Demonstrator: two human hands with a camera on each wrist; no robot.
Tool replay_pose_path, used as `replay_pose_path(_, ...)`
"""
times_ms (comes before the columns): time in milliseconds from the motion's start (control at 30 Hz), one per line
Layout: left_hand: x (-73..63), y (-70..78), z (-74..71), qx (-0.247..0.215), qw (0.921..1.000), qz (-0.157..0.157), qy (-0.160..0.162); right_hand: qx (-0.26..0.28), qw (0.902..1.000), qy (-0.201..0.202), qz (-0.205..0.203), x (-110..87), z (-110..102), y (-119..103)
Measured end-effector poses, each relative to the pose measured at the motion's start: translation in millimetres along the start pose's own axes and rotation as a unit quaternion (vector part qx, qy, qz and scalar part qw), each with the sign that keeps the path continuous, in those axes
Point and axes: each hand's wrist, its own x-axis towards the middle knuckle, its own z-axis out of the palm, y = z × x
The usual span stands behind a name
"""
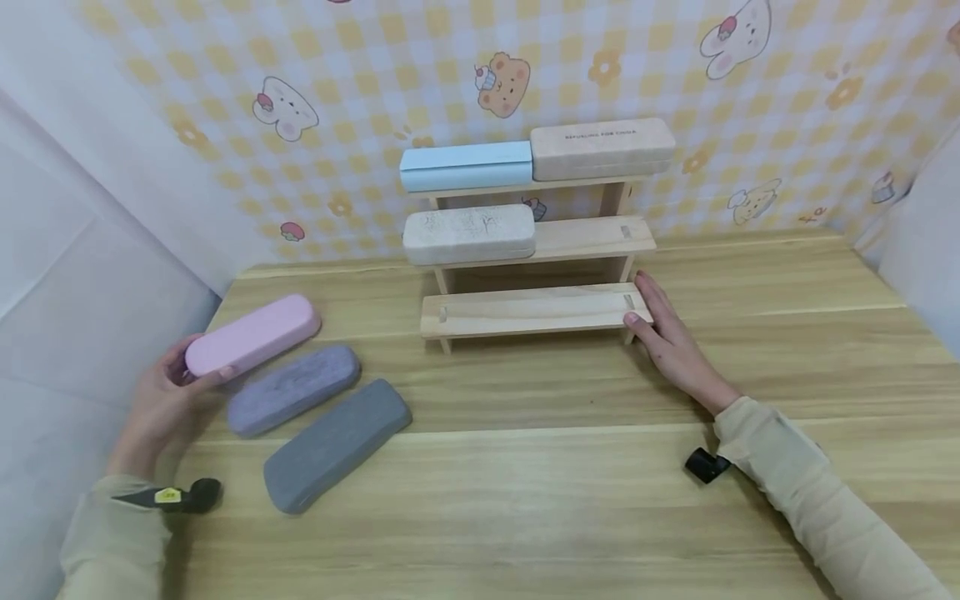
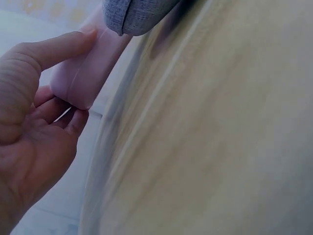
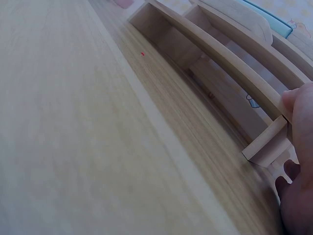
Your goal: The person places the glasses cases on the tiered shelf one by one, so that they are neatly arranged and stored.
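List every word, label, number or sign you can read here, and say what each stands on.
"REFUELING FOR CHINA", or close to it: beige case; small, slightly blurred.
Red lettering on backdrop: perhaps "fe", uncertain.
Yellow tag on left wrist strap: too small to read.
White case: markings, no legible words.

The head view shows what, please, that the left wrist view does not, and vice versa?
Only the head view shows the wooden rack, the cases on it and the right hand holding its lowest shelf. Only the left wrist view shows the seam on the pink case. Both show the left hand holding that case, and the wooden table.
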Motion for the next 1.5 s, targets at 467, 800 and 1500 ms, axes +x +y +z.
replay_pose_path(467, -9.3, 14.6, -6.5, 0.086, 0.9962, 0.016, 0.001, -0.003, 1.0000, 0.000, -0.003, 1.3, -0.1, 1.1)
replay_pose_path(800, -16.6, 37.7, 3.8, -0.050, 0.9920, 0.115, -0.011, -0.005, 1.0000, -0.002, -0.007, 1.0, 0.2, 1.4)
replay_pose_path(1500, -35.9, 115.0, 48.6, -0.127, 0.9831, 0.122, -0.049, -0.004, 1.0000, -0.002, -0.009, -0.2, -0.6, -1.9)
